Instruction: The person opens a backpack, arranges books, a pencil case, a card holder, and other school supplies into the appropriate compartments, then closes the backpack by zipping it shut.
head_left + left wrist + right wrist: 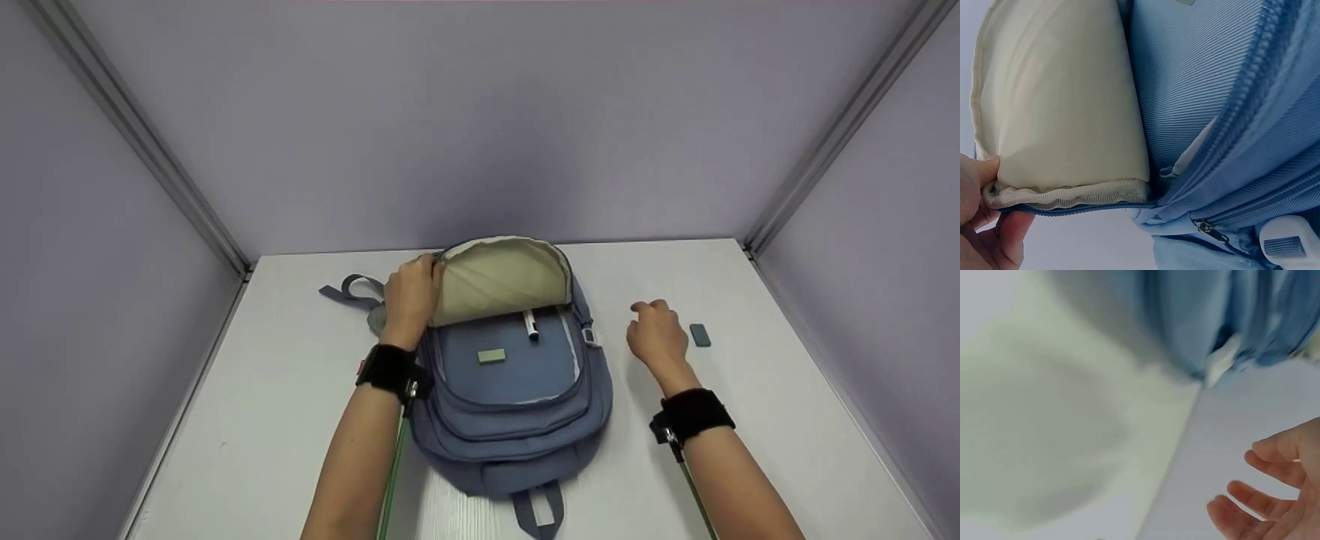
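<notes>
A blue backpack lies on the white table with its main flap folded up, cream lining showing. My left hand pinches the flap's zipped edge at its left side; in the left wrist view, thumb and fingers grip the cream binding. On the blue panel inside the opening lie a white marker with a black end and a small pale green block. My right hand, fingers loosely bent and holding nothing, hovers right of the backpack, beside a small dark teal block.
A loose strap trails from the backpack's left side, and a strap loop hangs toward the near edge. A white buckle sits on its right side. Grey panels enclose the table at the back and sides.
</notes>
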`<action>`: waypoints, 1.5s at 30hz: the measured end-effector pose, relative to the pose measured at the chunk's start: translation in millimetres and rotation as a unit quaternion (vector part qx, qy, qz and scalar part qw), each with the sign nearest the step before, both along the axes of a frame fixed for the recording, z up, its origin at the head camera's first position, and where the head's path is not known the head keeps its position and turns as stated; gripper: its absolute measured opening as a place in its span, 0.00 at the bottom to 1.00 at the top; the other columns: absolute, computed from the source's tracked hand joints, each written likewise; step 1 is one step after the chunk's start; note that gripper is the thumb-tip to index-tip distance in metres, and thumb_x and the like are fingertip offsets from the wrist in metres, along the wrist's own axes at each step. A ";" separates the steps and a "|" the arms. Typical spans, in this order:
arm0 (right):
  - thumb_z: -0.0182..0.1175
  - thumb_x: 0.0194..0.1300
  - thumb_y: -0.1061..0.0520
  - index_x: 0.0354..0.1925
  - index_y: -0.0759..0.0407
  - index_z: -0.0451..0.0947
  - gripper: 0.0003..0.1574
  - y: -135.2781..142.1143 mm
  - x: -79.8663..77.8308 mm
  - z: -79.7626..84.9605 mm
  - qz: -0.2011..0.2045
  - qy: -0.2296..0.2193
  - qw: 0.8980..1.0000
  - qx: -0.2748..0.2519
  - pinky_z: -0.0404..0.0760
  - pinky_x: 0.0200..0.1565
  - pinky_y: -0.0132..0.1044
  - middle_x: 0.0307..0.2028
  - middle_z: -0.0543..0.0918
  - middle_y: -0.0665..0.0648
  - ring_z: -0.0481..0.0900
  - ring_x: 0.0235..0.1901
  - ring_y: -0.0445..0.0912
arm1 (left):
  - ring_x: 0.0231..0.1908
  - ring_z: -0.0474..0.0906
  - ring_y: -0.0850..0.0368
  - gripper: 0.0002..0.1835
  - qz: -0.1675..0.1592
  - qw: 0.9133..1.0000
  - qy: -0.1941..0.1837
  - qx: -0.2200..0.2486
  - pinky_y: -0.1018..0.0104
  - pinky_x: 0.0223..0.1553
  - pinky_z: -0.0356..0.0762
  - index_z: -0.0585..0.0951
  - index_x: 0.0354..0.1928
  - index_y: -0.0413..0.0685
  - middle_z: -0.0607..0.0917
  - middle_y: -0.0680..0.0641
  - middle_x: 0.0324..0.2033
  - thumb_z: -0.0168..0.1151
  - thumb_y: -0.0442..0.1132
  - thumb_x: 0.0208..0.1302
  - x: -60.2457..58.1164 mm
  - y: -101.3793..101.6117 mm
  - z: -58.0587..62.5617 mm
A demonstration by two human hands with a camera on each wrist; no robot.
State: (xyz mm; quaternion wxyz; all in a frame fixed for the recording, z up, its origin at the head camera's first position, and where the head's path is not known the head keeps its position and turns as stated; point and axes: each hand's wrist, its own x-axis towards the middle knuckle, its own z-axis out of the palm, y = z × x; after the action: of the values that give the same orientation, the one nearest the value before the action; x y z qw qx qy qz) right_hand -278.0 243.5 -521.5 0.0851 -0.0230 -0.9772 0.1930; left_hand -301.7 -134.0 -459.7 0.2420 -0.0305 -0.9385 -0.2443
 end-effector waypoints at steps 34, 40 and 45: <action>0.50 0.66 0.65 0.43 0.79 0.78 0.17 75.9 5.8 -33.4 -0.057 -0.219 0.974 -0.016 0.80 0.30 0.55 0.36 0.81 0.78 0.82 0.33 0.63 | 0.31 0.83 0.32 0.15 0.003 1.000 -0.002 -0.009 0.41 0.30 0.77 0.83 0.35 0.38 0.86 0.35 0.30 0.59 0.44 0.70 2.7 2.2 -5.5; 0.54 0.67 0.62 0.45 0.73 0.81 0.16 74.1 5.4 -33.8 -0.045 -0.220 0.974 -0.017 0.79 0.32 0.54 0.41 0.81 0.76 0.81 0.35 0.63 | 0.31 0.82 0.32 0.15 0.001 1.000 -0.003 -0.010 0.41 0.29 0.77 0.82 0.34 0.38 0.85 0.35 0.30 0.59 0.45 0.71 2.9 2.8 -6.5; 0.57 0.70 0.60 0.44 0.67 0.83 0.13 66.2 6.6 -33.6 -0.031 -0.186 0.981 -0.051 0.80 0.38 0.52 0.50 0.79 0.74 0.80 0.43 0.65 | 0.29 0.83 0.34 0.15 0.002 1.000 0.002 -0.019 0.42 0.28 0.77 0.82 0.33 0.37 0.85 0.35 0.28 0.59 0.44 0.71 2.7 1.4 -6.9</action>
State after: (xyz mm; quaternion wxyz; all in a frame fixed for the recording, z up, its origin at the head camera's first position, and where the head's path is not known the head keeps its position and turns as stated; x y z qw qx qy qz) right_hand -271.4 309.7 -555.1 -0.0933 -0.0933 -0.9637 0.2320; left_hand -299.0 -132.6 -466.7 0.2441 -0.0340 -0.9424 -0.2261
